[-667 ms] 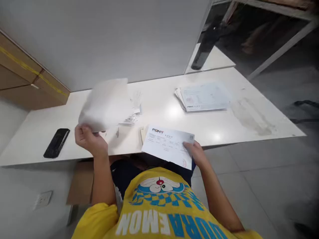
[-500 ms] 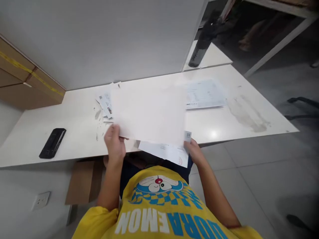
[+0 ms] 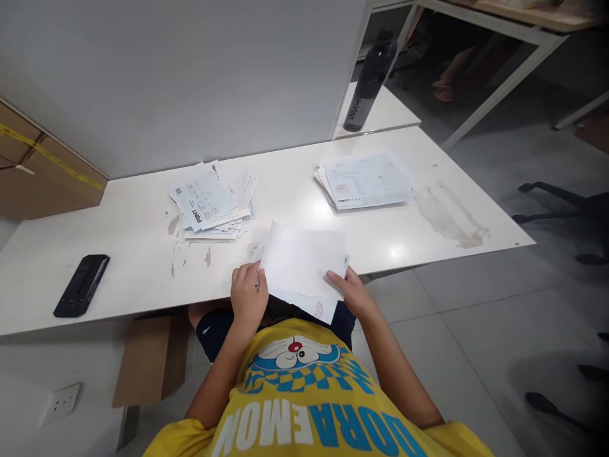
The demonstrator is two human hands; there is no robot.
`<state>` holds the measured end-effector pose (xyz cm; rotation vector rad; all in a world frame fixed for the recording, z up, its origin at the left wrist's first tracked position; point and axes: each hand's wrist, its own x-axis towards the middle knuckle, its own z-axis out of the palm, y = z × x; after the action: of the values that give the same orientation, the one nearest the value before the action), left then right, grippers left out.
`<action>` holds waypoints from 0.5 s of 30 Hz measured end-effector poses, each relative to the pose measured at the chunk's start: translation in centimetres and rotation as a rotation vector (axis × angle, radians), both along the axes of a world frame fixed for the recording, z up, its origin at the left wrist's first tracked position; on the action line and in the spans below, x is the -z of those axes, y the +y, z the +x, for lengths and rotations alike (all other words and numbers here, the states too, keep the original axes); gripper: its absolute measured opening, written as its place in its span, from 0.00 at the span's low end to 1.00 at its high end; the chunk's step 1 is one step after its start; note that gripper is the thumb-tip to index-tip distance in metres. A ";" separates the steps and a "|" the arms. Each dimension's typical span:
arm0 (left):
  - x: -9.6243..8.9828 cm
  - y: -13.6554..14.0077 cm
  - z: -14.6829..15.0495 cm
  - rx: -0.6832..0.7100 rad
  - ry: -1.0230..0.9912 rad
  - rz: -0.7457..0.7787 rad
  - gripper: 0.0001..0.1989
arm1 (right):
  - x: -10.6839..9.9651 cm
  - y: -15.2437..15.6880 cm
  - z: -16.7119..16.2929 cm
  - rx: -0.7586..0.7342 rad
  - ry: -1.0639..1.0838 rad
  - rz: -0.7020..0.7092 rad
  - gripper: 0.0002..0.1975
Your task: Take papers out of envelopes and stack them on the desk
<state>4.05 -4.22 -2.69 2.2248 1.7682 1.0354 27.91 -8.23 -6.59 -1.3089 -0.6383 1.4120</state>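
Note:
Between my hands is a sheaf of white paper sheets [image 3: 302, 257], its upper face blank, held over the table's front edge. My left hand [image 3: 250, 293] pinches the left side, thumb on top. On the right side, my right hand [image 3: 353, 289] grips the sheets with the thumb over them. A lower sheet with a red round stamp [image 3: 318, 310] sticks out below, towards my body. Beyond my left hand lies an untidy stack of printed papers [image 3: 207, 200]. Farther right is a neater pile of printed sheets [image 3: 366, 181], also with a red stamp.
The white table [image 3: 137, 254] has a black flat case-like object [image 3: 82, 285] at left and cardboard boxes [image 3: 52, 168] in the far left corner. A dark bottle [image 3: 371, 82] stands beyond the partition's end. A cardboard box [image 3: 145, 362] sits below the table.
Both hands have come closer together, and the blank top sheet has come down towards my body. The paper stack and pile behind it are now uncovered. The view has shifted slightly.

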 end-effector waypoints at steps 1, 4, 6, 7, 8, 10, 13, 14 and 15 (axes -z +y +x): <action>-0.1 0.2 -0.2 -0.004 0.019 0.014 0.13 | 0.3 0.2 0.0 0.011 -0.002 -0.003 0.33; -0.5 1.2 -0.8 0.015 -0.028 -0.013 0.14 | 0.8 0.6 1.1 0.032 -0.034 0.026 0.27; -0.9 2.3 -0.9 0.071 -0.159 -0.095 0.22 | 0.2 1.0 2.6 0.046 -0.098 0.079 0.25; -1.1 2.9 -0.8 0.113 -0.241 -0.147 0.26 | -0.5 1.2 3.4 0.055 -0.152 0.132 0.25; -1.3 3.5 -0.4 0.164 -0.322 -0.196 0.29 | -1.5 1.5 4.2 0.062 -0.219 0.205 0.28; -1.8 4.5 0.7 0.283 -0.464 -0.253 0.27 | -3.4 2.0 5.5 0.068 -0.371 0.388 0.36; -2.3 5.6 2.8 0.423 -0.629 -0.236 0.20 | -4.8 3.1 6.0 0.092 -0.535 0.584 0.40; -2.3 5.9 3.4 0.442 -0.673 -0.234 0.18 | -4.6 3.4 5.9 0.109 -0.549 0.599 0.38; -2.3 6.2 4.0 0.448 -0.699 -0.248 0.17 | -4.2 3.7 5.8 0.133 -0.546 0.594 0.36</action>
<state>8.03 1.94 -0.40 1.6850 0.9844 1.1968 33.69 -4.51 -2.42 -1.2108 -1.2020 0.6598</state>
